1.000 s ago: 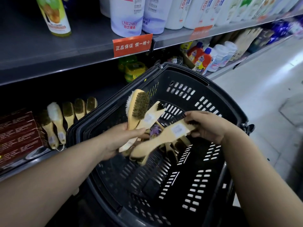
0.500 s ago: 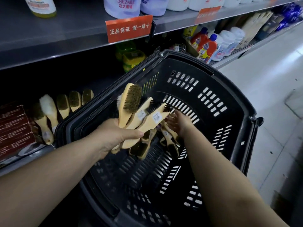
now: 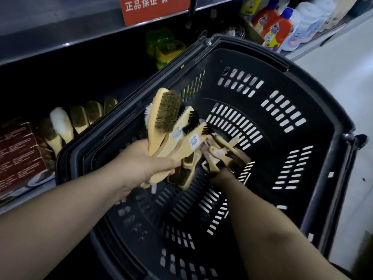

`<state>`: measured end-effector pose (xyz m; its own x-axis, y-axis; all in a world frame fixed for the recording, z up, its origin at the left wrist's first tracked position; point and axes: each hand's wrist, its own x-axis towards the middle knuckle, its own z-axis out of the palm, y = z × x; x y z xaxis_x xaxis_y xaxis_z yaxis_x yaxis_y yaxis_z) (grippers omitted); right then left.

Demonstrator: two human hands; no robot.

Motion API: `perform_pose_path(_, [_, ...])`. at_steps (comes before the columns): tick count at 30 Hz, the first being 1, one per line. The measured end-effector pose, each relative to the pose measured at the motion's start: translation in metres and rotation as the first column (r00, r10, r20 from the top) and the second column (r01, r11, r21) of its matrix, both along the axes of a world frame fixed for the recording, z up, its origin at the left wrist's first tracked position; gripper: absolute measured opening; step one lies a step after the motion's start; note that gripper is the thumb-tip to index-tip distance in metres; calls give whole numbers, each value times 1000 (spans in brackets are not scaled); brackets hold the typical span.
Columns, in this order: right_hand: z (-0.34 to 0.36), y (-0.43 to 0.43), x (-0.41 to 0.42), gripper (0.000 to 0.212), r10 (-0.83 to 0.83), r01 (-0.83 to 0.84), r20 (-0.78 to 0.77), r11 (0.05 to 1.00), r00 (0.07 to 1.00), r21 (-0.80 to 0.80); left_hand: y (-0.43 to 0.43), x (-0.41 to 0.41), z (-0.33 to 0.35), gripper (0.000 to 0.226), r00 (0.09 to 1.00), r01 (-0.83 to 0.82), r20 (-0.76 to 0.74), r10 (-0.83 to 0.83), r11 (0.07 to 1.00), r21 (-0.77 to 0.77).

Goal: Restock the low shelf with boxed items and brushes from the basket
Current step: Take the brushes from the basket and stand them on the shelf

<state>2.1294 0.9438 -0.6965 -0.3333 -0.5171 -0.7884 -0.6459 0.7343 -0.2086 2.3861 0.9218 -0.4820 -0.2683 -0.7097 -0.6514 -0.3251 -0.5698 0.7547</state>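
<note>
Shop aisle, black basket (image 3: 319, 93) beside low shelf (image 3: 18, 202); left hand (image 3: 145, 164) clamped round brushes (image 3: 171, 128), right hand (image 3: 221, 175) blurred, grip unclear.

A shop aisle. Grey metal shelves (image 3: 60, 35) run in tiers along a pale floor (image 3: 347, 63), and the upper edge carries a red tag (image 3: 155, 9) printed in Chinese characters. Detergent bottles (image 3: 280, 31) stand in rows. Brushes (image 3: 80, 120) lie lined up beside red boxes (image 3: 18, 154) on the low shelf (image 3: 12, 205). Barcode stickers (image 3: 194, 141) mark other brushes. A black slotted shopping basket (image 3: 323, 110) stands before the shelves.
</note>
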Motion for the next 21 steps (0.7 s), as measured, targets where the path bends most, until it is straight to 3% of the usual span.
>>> perform_pose_path(3, [54,-29,-8,17,113,-153,187,965,976,215,-1,0,1,45,1000,9,19,-9,1000,-9])
perform_pose_path(5, [103,-46,-15,22,253,-312,240,914,937,258,-2,0,1,41,1000,-13,6,13,1000,3])
perform_pose_path(7, [149,-57,-20,40,431,-460,182,872,884,166,-2,0,2,34,999,-46,-11,47,999,19])
perform_pose_path(9, [191,-57,-25,47,474,-484,149,874,868,42,-1,-1,3,27,995,-85,-40,86,996,26])
perform_pose_path(11, [224,-49,-28,39,466,-468,297,881,833,-69,0,-2,5,20,988,-132,-72,133,991,26])
perform_pose_path(13, [249,-38,-27,33,449,-424,497,889,742,-170,0,-2,7,20,982,-154,-112,155,988,20])
perform_pose_path(15, [265,-30,-20,32,419,-326,633,907,650,-266,1,-2,10,33,976,-126,-176,129,992,29])
perform_pose_path(18, [275,-28,-8,32,330,-80,715,929,616,-360,5,-2,15,60,951,-73,-293,100,992,102])
perform_pose_path(21, [279,-32,3,32,201,150,748,916,633,-372,8,-3,18,56,916,-58,-383,117,985,161])
